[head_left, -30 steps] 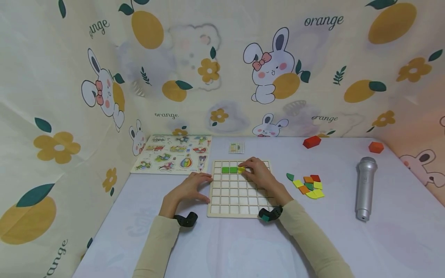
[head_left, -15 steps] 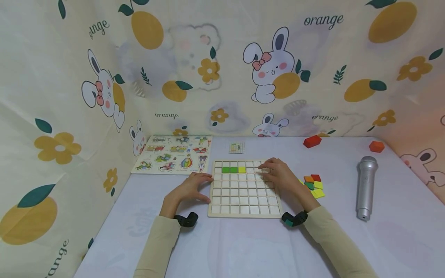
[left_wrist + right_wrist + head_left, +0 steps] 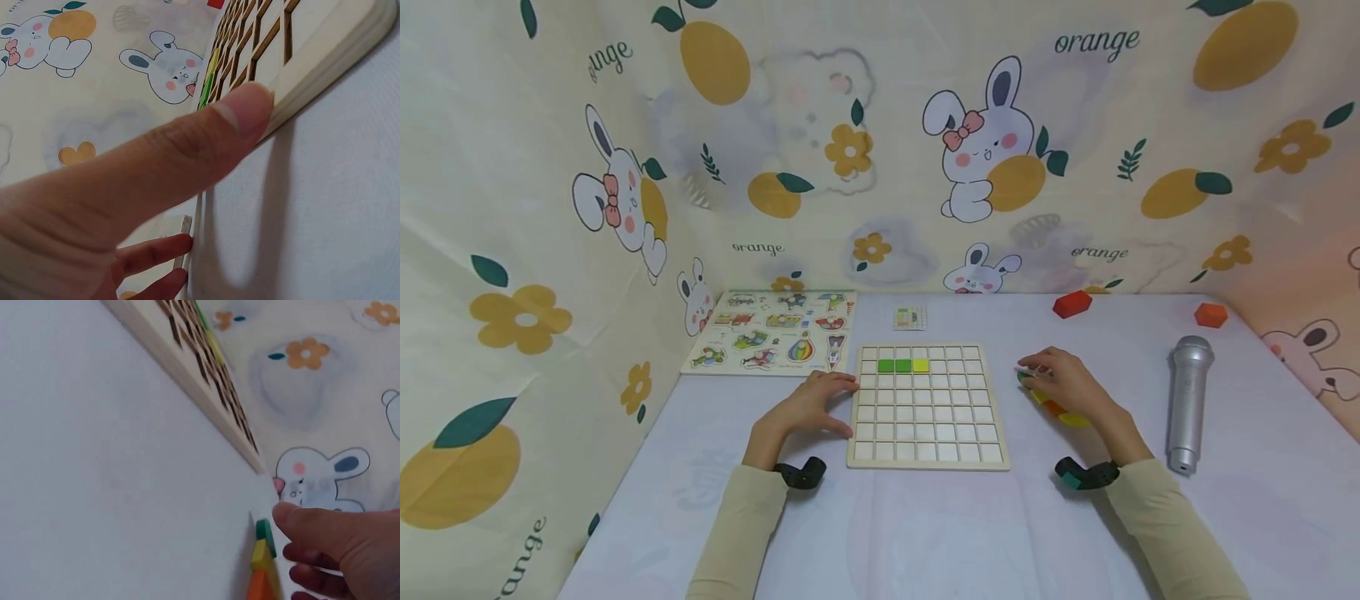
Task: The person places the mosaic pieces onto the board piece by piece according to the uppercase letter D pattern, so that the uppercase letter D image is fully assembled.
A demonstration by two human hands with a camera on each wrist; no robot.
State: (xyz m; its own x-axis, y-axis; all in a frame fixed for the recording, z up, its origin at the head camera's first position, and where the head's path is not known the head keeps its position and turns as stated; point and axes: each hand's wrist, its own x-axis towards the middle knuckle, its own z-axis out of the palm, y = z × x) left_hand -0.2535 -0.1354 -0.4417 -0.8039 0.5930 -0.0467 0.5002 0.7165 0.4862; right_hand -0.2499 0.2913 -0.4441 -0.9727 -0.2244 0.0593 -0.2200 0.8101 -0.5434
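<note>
A wooden grid board (image 3: 927,465) lies mid-table, with two green square tiles (image 3: 895,366) and one yellow square tile (image 3: 921,365) side by side in an upper row. My left hand (image 3: 808,408) rests at the board's left edge, the thumb (image 3: 247,106) against its side in the left wrist view. My right hand (image 3: 1067,385) hovers over the small pile of coloured tiles right of the board, fingers loosely bent with nothing between them. A green tile (image 3: 265,536), a yellow tile (image 3: 260,553) and an orange tile (image 3: 257,584) show beside it; the hand hides other tiles.
A picture puzzle board (image 3: 767,333) lies at the back left, near a small printed card (image 3: 911,318). Two red blocks, one a longer red block (image 3: 1072,304) and one a smaller red block (image 3: 1211,315), sit at the back right. A silver microphone (image 3: 1189,408) lies at the right.
My right hand has let go of the yellow tile in the grid and moved right, off the board, to the tile pile. My left hand stays at the board's edge.
</note>
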